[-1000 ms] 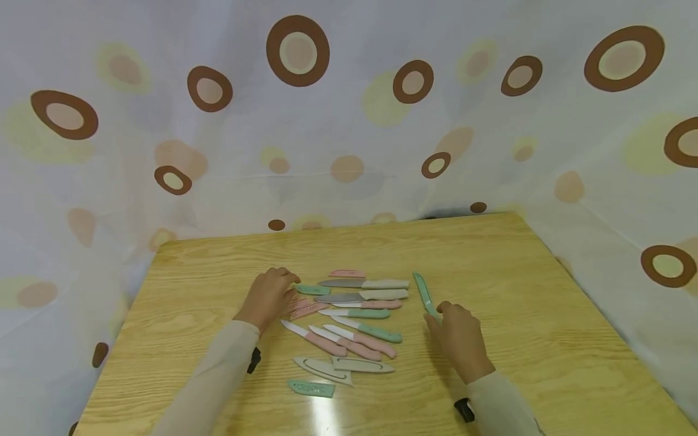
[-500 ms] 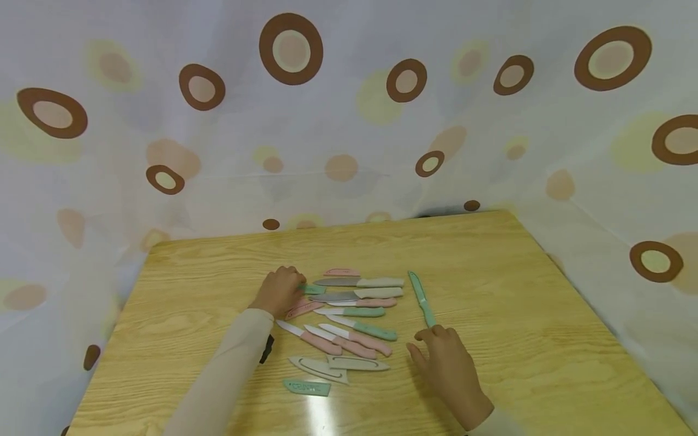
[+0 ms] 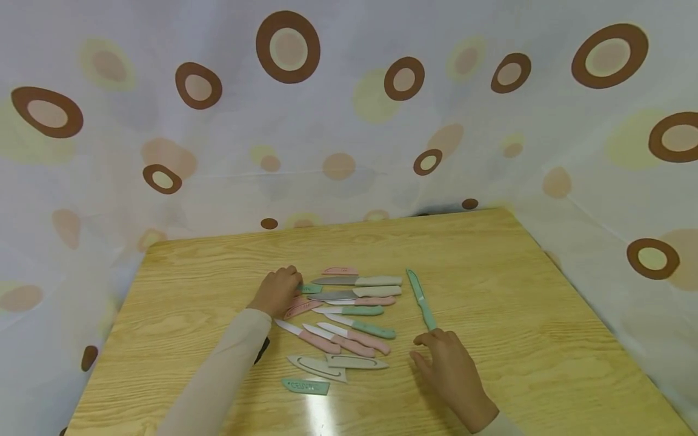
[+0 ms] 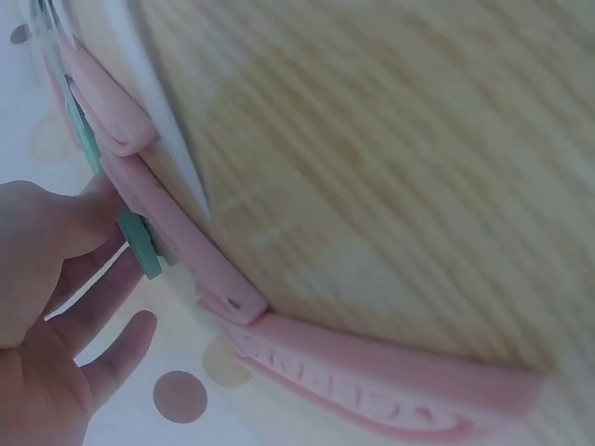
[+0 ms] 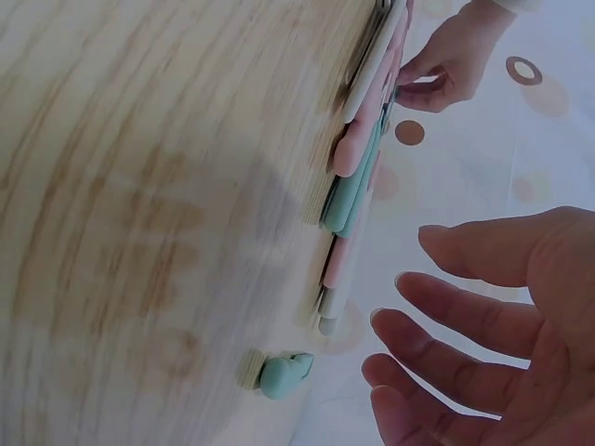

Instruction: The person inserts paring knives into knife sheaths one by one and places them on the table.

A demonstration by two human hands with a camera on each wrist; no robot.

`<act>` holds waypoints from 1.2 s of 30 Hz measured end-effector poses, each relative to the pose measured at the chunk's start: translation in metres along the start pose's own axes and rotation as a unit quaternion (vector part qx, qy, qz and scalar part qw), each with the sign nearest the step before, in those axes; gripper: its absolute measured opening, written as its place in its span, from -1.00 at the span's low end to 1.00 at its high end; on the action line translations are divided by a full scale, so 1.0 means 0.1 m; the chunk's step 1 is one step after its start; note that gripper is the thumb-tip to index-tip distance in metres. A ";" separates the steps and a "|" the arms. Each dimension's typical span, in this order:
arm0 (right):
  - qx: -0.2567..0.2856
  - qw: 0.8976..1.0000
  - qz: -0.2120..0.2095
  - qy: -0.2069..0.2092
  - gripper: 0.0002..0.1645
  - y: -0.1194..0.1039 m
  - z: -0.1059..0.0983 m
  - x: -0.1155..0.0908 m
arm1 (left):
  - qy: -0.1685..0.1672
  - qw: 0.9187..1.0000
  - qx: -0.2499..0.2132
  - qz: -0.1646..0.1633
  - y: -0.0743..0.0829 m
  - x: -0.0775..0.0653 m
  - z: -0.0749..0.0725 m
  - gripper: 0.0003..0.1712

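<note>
In the head view my left hand is at the left end of the knife group. Its thumb and finger pinch a green blade sheath, whose left end the hand covers. Just below lie pink sheaths, one of them large in the left wrist view. My right hand has its fingers apart and holds nothing, as the right wrist view confirms. Right beyond its fingertips lies a green-handled knife with a green sheath over its blade.
Bare-bladed knives lie between the hands: two with cream handles, two green-handled and several pink-handled. Nearer are two cream sheaths and another green sheath. A pink sheath lies at the back. Patterned cloth surrounds the wooden table.
My right hand has let go of the sheathed green knife and drawn back toward me, leaving it on the table. My left hand has moved slightly right, further over the green sheath.
</note>
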State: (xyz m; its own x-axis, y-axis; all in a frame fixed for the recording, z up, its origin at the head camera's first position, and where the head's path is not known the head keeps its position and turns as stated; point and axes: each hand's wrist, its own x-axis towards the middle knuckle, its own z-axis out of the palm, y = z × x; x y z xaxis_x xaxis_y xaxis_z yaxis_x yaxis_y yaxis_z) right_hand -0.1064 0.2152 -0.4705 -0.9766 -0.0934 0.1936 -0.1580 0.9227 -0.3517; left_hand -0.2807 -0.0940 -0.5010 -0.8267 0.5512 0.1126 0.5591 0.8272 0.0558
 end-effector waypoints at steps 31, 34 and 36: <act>0.043 0.997 -0.068 -0.003 -0.74 -0.23 0.19 0.73 | 0.143 0.985 -0.084 0.042 0.11 -0.45 -0.47 -0.73; 0.039 0.996 -0.081 -0.013 -0.76 -0.26 0.27 0.82 | 0.147 0.984 -0.081 0.051 0.18 -0.50 -0.52 -0.73; 0.041 0.995 -0.088 -0.018 -0.79 -0.27 0.31 0.86 | 0.151 0.984 -0.081 0.053 0.22 -0.52 -0.54 -0.73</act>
State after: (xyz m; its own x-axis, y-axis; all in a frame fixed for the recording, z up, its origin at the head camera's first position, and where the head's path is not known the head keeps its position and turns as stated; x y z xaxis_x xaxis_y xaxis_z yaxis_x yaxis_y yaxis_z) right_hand -0.1903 0.1702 -0.4731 -0.9372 -0.2650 0.2269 -0.3367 0.8573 -0.3894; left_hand -0.2222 -0.1105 -0.4521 -0.7204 0.5564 0.4141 0.6645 0.7247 0.1822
